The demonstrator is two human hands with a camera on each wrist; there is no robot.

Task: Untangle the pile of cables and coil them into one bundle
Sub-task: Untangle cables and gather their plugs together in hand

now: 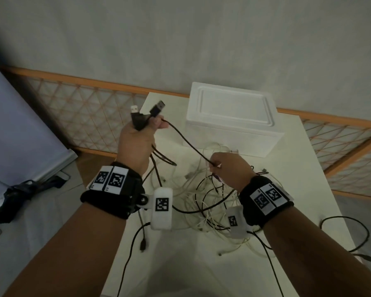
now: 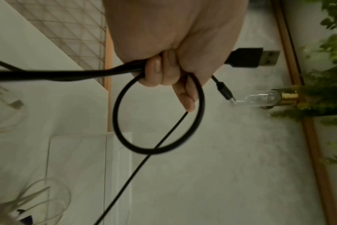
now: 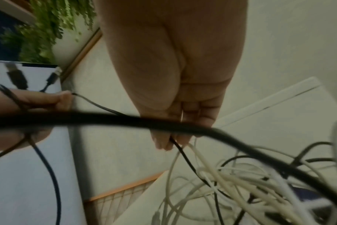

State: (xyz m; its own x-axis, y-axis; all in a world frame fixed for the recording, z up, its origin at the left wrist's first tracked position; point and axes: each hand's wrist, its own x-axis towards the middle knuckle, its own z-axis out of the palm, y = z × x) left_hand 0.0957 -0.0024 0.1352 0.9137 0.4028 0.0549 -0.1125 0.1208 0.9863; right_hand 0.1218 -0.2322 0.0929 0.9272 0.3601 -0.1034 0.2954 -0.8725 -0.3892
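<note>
A tangle of white and black cables [image 1: 204, 202] lies on the white table [image 1: 304, 168]. My left hand [image 1: 137, 133] is raised above the table's left edge and grips several black cable ends; a black USB plug [image 1: 157, 108] and a white plug [image 1: 134, 108] stick up from the fist. In the left wrist view a black loop [image 2: 158, 115] hangs from the curled fingers [image 2: 160, 71] beside the USB plug [image 2: 252, 57]. A thin black cable [image 1: 186, 142] runs from that fist to my right hand [image 1: 225, 166], which pinches it over the pile. The right fingertips [image 3: 164, 141] hold the black cable [image 3: 183, 153].
A white foam box [image 1: 231, 121] stands at the table's back, just behind the pile. A wooden lattice rail [image 1: 90, 112] runs behind and to the right. Black cables [image 1: 351, 234] trail over the table's right and front edges. A dark bundle [image 1: 28, 194] lies on the floor at left.
</note>
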